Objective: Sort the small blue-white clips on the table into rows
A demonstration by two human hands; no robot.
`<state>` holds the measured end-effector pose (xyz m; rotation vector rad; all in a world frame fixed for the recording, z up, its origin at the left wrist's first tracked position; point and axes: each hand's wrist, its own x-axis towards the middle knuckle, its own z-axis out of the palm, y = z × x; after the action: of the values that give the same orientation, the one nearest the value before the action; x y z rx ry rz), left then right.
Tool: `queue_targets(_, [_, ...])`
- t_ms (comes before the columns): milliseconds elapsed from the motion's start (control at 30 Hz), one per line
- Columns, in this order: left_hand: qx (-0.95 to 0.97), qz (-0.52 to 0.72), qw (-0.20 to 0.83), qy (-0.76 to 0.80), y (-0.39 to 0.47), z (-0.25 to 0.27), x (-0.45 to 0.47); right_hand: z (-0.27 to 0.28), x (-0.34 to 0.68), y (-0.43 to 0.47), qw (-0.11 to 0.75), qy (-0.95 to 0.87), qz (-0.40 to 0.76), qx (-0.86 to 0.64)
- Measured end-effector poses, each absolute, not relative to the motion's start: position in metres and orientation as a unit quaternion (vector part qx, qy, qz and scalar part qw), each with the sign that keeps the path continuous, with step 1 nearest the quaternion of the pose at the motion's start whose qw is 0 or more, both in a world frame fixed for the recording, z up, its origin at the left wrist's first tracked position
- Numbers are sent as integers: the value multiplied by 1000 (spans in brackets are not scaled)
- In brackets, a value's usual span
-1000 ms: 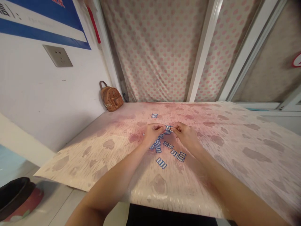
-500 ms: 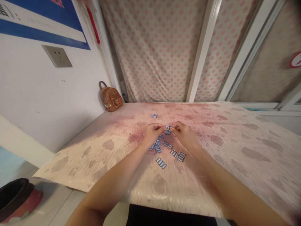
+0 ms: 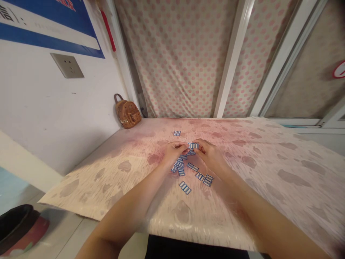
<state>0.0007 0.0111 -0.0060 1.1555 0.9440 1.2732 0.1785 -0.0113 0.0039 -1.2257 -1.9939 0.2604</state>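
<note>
A small blue-and-white striped piece (image 3: pixel 193 145) is held up over the table between my two hands. The fingers of my left hand (image 3: pixel 174 150) are closed on its left end. On its right end, the thumb and fingers of my right hand (image 3: pixel 209 151) pinch it. Just below my hands lies a loose heap of similar striped pieces (image 3: pixel 179 164). Nearer to me are a single striped piece (image 3: pixel 185 187) and a joined-looking group of pieces (image 3: pixel 207 180). Another small striped group (image 3: pixel 176 133) sits farther back, beyond my left hand.
The table (image 3: pixel 250 201) wears a pale cover with a leaf-like pattern. A small brown backpack (image 3: pixel 128 113) stands at its back left corner, against the wall. A dotted curtain (image 3: pixel 183 57) hangs behind. On the floor at left is a dark-rimmed red container (image 3: pixel 29 232).
The held striped piece now shows more of its face between my fingers. My right fingers have shifted slightly along it. The pieces on the table appear to lie as before.
</note>
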Motion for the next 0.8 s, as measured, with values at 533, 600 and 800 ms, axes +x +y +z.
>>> queue_targets(533, [448, 551, 587, 390, 12, -5, 0, 0, 178, -6, 475, -680, 236, -507])
queue_targets(600, [448, 551, 588, 386, 14, -7, 0, -1, 178, -5, 482, -675, 241, -504])
queue_targets(800, [447, 566, 570, 394, 17, -10, -2, 0, 183, -3, 514, -643, 228, -520])
